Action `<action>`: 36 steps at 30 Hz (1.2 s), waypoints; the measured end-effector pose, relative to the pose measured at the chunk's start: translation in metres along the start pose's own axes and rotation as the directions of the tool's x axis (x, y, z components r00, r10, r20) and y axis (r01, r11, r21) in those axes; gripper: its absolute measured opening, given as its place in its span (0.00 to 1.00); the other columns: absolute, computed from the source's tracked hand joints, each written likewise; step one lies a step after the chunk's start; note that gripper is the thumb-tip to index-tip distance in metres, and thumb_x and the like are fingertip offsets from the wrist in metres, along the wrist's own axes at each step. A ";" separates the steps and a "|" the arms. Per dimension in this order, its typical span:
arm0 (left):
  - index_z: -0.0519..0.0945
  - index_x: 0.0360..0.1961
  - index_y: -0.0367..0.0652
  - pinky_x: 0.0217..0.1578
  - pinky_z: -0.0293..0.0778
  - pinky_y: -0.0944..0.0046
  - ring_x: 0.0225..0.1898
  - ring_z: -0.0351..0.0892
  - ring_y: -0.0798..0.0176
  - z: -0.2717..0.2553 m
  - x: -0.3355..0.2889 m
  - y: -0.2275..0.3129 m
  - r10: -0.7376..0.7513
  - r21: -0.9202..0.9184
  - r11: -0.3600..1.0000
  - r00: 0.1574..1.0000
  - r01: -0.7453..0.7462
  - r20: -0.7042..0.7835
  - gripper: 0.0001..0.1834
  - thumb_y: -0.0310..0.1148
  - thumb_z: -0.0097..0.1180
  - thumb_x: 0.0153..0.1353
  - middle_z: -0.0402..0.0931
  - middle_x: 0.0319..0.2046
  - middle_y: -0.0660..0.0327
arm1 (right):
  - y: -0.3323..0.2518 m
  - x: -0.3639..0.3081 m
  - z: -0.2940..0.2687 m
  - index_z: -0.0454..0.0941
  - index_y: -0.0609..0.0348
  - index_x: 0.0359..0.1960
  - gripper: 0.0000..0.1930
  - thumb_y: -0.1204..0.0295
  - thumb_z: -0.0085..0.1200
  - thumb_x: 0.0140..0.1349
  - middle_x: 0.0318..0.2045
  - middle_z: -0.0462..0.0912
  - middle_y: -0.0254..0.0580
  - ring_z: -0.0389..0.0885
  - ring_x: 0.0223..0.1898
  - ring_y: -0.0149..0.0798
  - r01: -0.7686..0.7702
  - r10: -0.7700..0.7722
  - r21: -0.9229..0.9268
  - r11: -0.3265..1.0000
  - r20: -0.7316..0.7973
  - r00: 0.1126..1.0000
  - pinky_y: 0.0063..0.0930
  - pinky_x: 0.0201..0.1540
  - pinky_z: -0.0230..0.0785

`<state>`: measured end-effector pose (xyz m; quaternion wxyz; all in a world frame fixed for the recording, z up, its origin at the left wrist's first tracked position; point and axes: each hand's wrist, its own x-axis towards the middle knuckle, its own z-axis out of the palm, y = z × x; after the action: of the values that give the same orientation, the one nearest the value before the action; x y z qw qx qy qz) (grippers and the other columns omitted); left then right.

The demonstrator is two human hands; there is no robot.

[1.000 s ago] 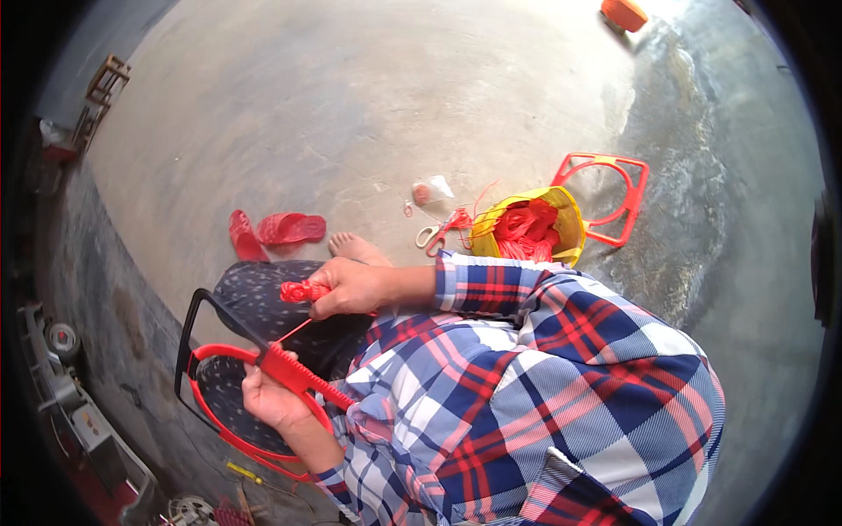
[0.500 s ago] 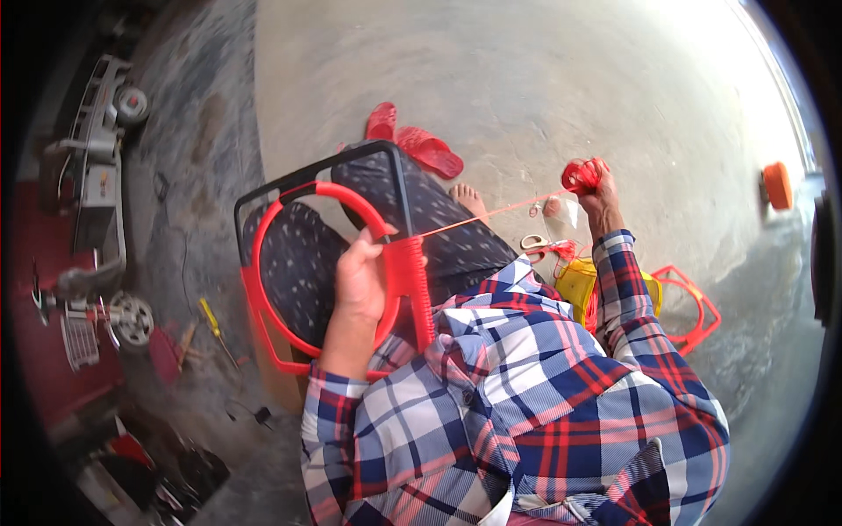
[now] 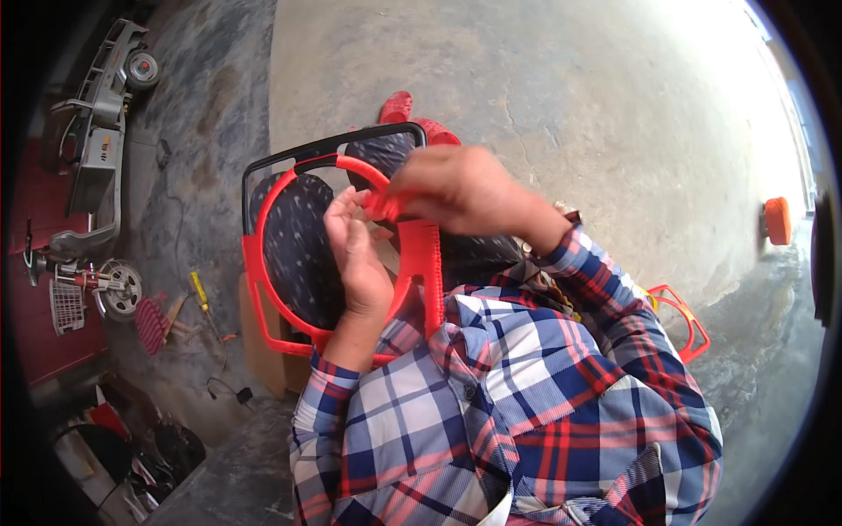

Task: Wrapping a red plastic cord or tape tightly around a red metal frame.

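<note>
A red plastic ring set in a squarish frame (image 3: 419,263), with a black bar (image 3: 338,143) along its far side and a toothed right edge, rests over my lap. My right hand (image 3: 474,188), slightly blurred, is closed on a small bundle of red cord (image 3: 381,207) at the ring's upper right rim. Inside the ring my left hand (image 3: 358,263) is raised with its fingers apart, the fingertips beside the bundle. Whether they touch it I cannot tell. The right palm hides part of the rim and most of the cord.
Another red frame (image 3: 684,320) lies on the floor at my right, partly behind my sleeve. Red slippers (image 3: 396,107) are beyond my knees. On the left are a yellow-handled screwdriver (image 3: 200,294), a silver toy vehicle (image 3: 105,140) and a cardboard box (image 3: 256,337). An orange object (image 3: 777,221) stands far right.
My right hand has come in from the far right to the ring, bringing the red cord bundle. The left hand has loosened from the toothed side and lifted its fingers inside the ring.
</note>
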<state>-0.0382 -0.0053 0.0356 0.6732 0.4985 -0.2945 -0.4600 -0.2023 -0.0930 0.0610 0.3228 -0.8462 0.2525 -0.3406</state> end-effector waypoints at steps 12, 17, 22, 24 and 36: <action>0.71 0.51 0.38 0.39 0.75 0.69 0.38 0.77 0.67 -0.018 0.010 -0.011 -0.411 -0.065 0.904 0.901 0.422 0.140 0.26 0.11 0.42 0.49 0.76 0.43 0.59 | 0.030 -0.038 0.027 0.80 0.54 0.33 0.13 0.66 0.67 0.46 0.32 0.76 0.40 0.76 0.40 0.46 -0.235 0.235 -0.026 0.972 0.010 0.972 0.36 0.42 0.70; 0.71 0.53 0.39 0.43 0.76 0.65 0.42 0.79 0.63 -0.019 0.011 -0.011 -0.515 -0.183 0.811 0.826 0.556 0.227 0.27 0.13 0.42 0.49 0.76 0.45 0.58 | 0.030 -0.040 0.048 0.79 0.59 0.38 0.17 0.67 0.66 0.46 0.33 0.73 0.42 0.75 0.39 0.44 -0.267 0.269 0.101 0.958 -0.001 0.963 0.34 0.43 0.70; 0.71 0.53 0.38 0.48 0.75 0.58 0.44 0.79 0.59 -0.019 0.011 -0.010 -0.485 -0.331 0.763 0.830 0.556 0.275 0.23 0.22 0.45 0.53 0.75 0.46 0.57 | 0.045 -0.053 0.028 0.76 0.59 0.32 0.11 0.74 0.64 0.48 0.34 0.73 0.36 0.75 0.40 0.36 -0.320 0.352 0.527 0.787 0.043 0.935 0.29 0.44 0.68; 0.70 0.53 0.37 0.50 0.73 0.56 0.45 0.78 0.58 -0.027 0.014 -0.018 -0.561 -0.312 0.708 0.773 0.633 0.296 0.21 0.26 0.44 0.56 0.76 0.45 0.56 | 0.055 -0.063 0.013 0.75 0.55 0.28 0.05 0.78 0.59 0.52 0.42 0.76 0.36 0.74 0.43 0.32 -0.386 0.493 0.810 0.440 0.141 0.858 0.26 0.46 0.67; 0.69 0.53 0.40 0.47 0.78 0.53 0.45 0.80 0.57 -0.022 0.012 -0.015 -0.543 -0.314 0.714 0.778 0.626 0.317 0.19 0.24 0.43 0.58 0.77 0.44 0.54 | 0.037 -0.081 -0.055 0.67 0.51 0.27 0.14 0.58 0.57 0.52 0.36 0.77 0.44 0.72 0.48 0.51 0.173 0.233 0.985 0.005 -0.170 0.958 0.50 0.55 0.59</action>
<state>-0.0195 -0.0082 0.0138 0.5461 0.3673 -0.0863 -0.7479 -0.3028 -0.0857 0.0321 0.7915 -0.3054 0.0000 -0.5294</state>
